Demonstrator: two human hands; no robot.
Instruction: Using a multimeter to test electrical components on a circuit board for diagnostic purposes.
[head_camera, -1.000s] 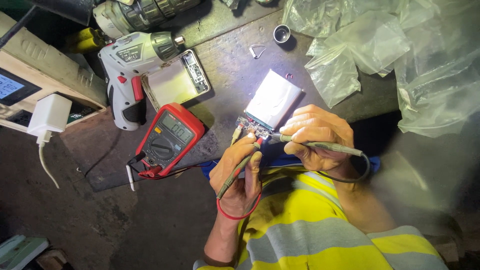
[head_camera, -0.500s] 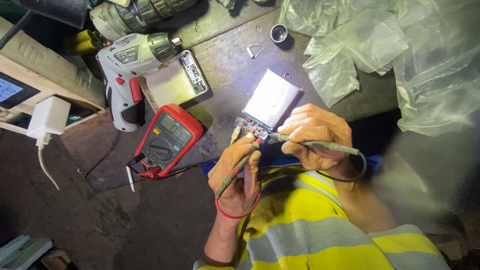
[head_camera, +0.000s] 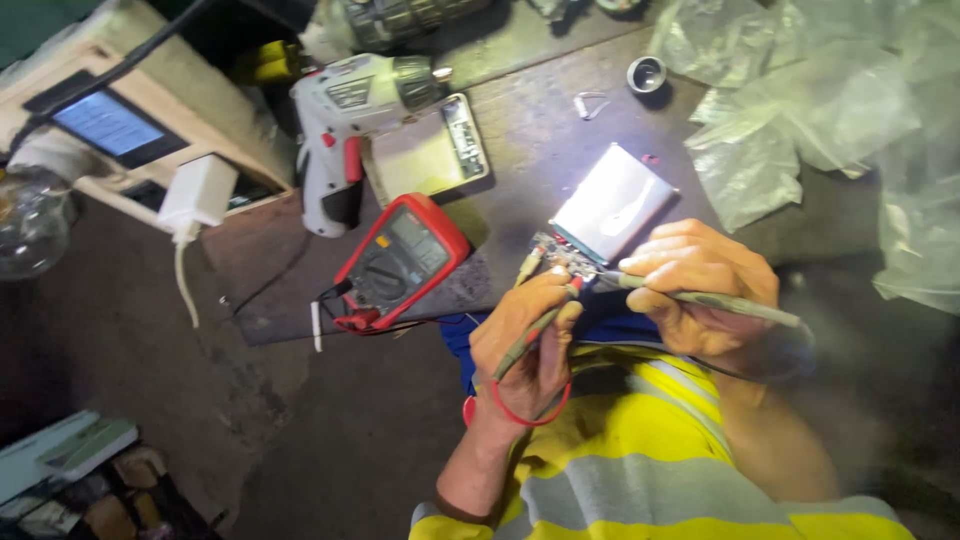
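Note:
My left hand (head_camera: 525, 345) grips a red multimeter probe whose tip touches a small circuit board (head_camera: 560, 255) at the near end of a flat silver battery pack (head_camera: 612, 203). My right hand (head_camera: 700, 285) holds a thin dark probe (head_camera: 720, 300) like a pen, its tip on the same board. A red lead loops around my left wrist. The red multimeter (head_camera: 400, 262) lies on the dark workbench just left of my hands, with its leads plugged in.
A white cordless screwdriver (head_camera: 345, 130) and a flat phone-like part (head_camera: 425, 155) lie behind the meter. Clear plastic bags (head_camera: 800, 110) pile at the right. A white charger (head_camera: 195, 195) and a lit screen (head_camera: 105, 125) sit at the left. A small metal cap (head_camera: 646, 73) stands further back.
Both hands stay on the board with the probes. The view has shifted slightly, bringing more of the left side into sight.

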